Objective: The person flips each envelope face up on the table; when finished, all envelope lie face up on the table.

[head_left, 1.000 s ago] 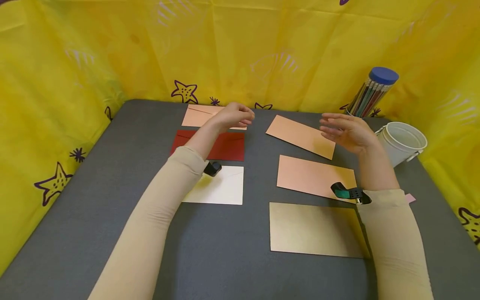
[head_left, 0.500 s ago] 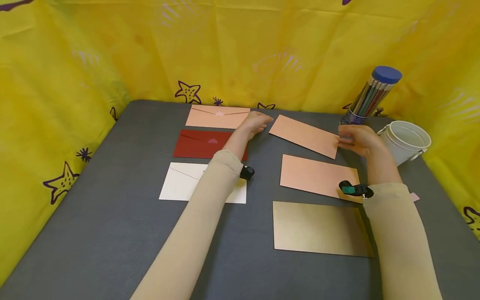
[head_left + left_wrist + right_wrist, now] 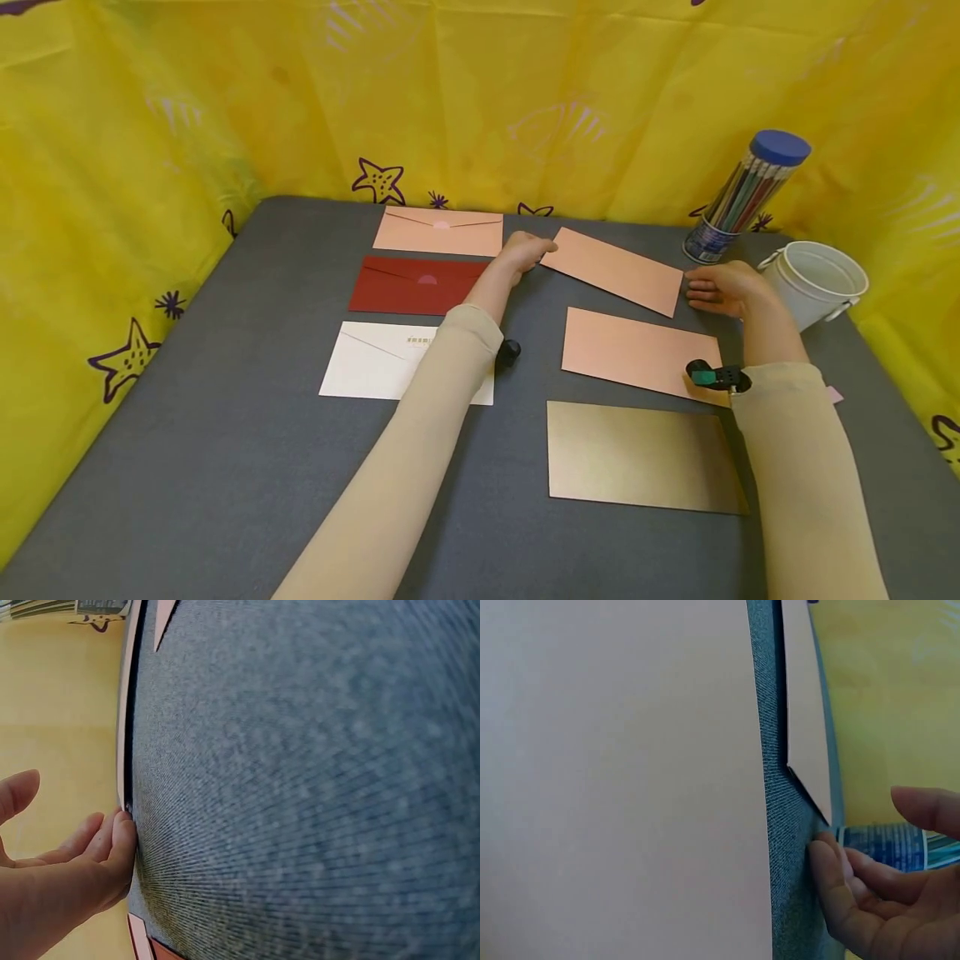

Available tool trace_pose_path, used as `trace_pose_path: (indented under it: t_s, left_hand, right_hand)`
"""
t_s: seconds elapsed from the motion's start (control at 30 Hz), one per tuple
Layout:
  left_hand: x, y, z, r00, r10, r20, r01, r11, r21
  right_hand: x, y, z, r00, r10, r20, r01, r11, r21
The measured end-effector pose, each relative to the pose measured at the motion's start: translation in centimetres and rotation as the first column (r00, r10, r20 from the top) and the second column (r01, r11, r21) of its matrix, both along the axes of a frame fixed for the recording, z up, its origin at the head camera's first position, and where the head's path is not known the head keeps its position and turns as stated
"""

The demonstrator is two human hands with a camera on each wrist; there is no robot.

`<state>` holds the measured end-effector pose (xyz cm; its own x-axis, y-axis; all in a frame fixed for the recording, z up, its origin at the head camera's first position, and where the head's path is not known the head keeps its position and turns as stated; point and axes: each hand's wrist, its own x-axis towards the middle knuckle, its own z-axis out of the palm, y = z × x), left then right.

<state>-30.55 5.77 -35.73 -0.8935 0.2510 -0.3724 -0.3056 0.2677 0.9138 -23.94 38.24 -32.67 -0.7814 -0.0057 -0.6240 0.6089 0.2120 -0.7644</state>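
Note:
A peach envelope point(image 3: 611, 271) lies slanted at the back right of the dark table. At its left end is my left hand point(image 3: 527, 250); in the left wrist view the fingertips meet the edge of the envelope point(image 3: 126, 712), thumb held apart. My right hand point(image 3: 729, 288) is by the right end, fingers loosely bent. The right wrist view has those fingertips close to the envelope's corner, contact hard to tell, with the thumb lifted away. Below lie a second peach envelope point(image 3: 637, 354) and a gold envelope point(image 3: 637, 457).
On the left lie a peach envelope point(image 3: 442, 233) with its flap up, a red one point(image 3: 397, 287) and a white one point(image 3: 375, 358), partly behind my left sleeve. A blue-lidded tub of pencils point(image 3: 742, 196) and a white bucket point(image 3: 813, 287) stand at the back right.
My left hand has moved right from above the left envelopes to the slanted peach envelope's left end. My right hand has come down beside its right end. The envelopes look unmoved.

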Motion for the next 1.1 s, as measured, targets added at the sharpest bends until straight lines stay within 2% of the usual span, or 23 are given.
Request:
trace_pose_path:
  t_s: [0.13, 0.5, 0.67, 0.77, 0.83, 0.93, 1.0, 1.1]
  left_hand:
    - [0.0, 0.2, 0.0, 1.000, -0.017, -0.014, 0.016, 0.999, -0.051]
    - [-0.1, 0.2, -0.2, 0.999, -0.028, -0.018, 0.027, 0.999, -0.036]
    - [-0.3, 0.3, -0.5, 0.999, 0.033, -0.019, -0.033, 0.999, -0.008]
    - [-0.3, 0.3, -0.5, 0.997, 0.072, 0.008, -0.072, 0.995, 0.072]
    - [-0.3, 0.2, -0.3, 0.995, 0.092, 0.041, -0.097, 0.984, 0.148]
    - [-0.1, 0.1, 0.0, 0.989, 0.129, 0.073, -0.142, 0.967, 0.213]
    - [0.1, -0.1, 0.2, 0.986, 0.155, 0.059, -0.164, 0.964, 0.210]
    - [0.3, -0.3, 0.6, 0.983, 0.185, 0.002, -0.183, 0.971, 0.153]
  right_hand:
    - [-0.2, 0.0, 0.0, 1.000, -0.010, 0.019, 0.010, 0.999, -0.041]
    - [-0.5, -0.8, 0.1, 0.999, -0.006, 0.048, 0.008, 0.999, -0.045]
    - [-0.6, -0.9, 0.2, 0.998, -0.017, 0.066, 0.020, 0.998, -0.053]
    - [-0.7, -0.9, 0.2, 0.997, -0.019, 0.074, 0.023, 0.999, -0.049]
    - [-0.8, -0.9, 0.3, 0.997, -0.021, 0.074, 0.025, 0.999, -0.045]
    - [-0.9, -0.8, 0.3, 0.998, -0.019, 0.059, 0.022, 0.999, -0.045]
    - [-0.9, -0.8, 0.4, 0.999, -0.013, 0.038, 0.015, 0.999, -0.049]
    - [-1.0, -0.9, 0.4, 1.000, -0.008, -0.008, 0.008, 0.998, -0.059]
